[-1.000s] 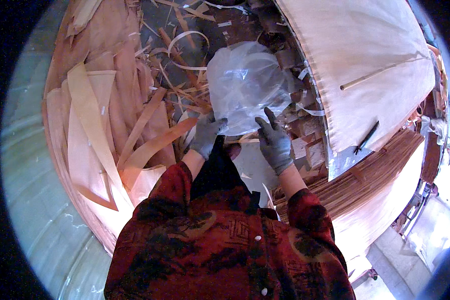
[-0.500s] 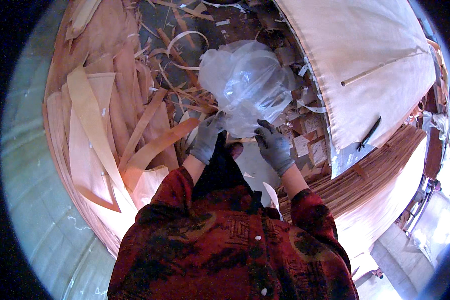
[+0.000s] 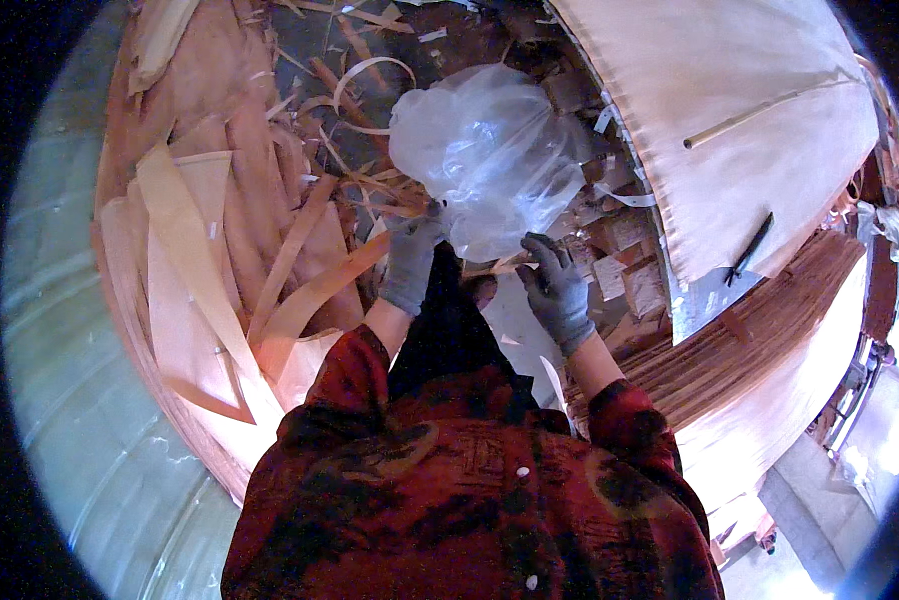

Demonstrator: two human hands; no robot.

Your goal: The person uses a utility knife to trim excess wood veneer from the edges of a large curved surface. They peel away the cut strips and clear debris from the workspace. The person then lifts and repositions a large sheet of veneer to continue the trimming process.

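Note:
A clear, crumpled plastic bag (image 3: 490, 150) billows in front of me, its opening toward my body. My left hand (image 3: 410, 265), in a grey glove, pinches the bag's near left edge; the fingertips are partly hidden there. On the other side, my right hand (image 3: 558, 292), gloved too, is at the near right edge of the bag. Its thumb and fingers are curved and apart, with the index fingertip close to the plastic. Whether that fingertip touches the bag is hard to make out.
Wood veneer sheets (image 3: 190, 230) are heaped at the left, with curled strips (image 3: 375, 95) beside them. A stack of thin brown sheets (image 3: 750, 320) stands at the right. Above it, a pale covered panel (image 3: 720, 90) carries a thin stick (image 3: 735, 128) and a dark tool (image 3: 752, 250).
My right hand has shifted slightly right and down, and its thumb and fingers have spread from the bag's edge. My left hand still pinches the bag, which has moved slightly up in the view.

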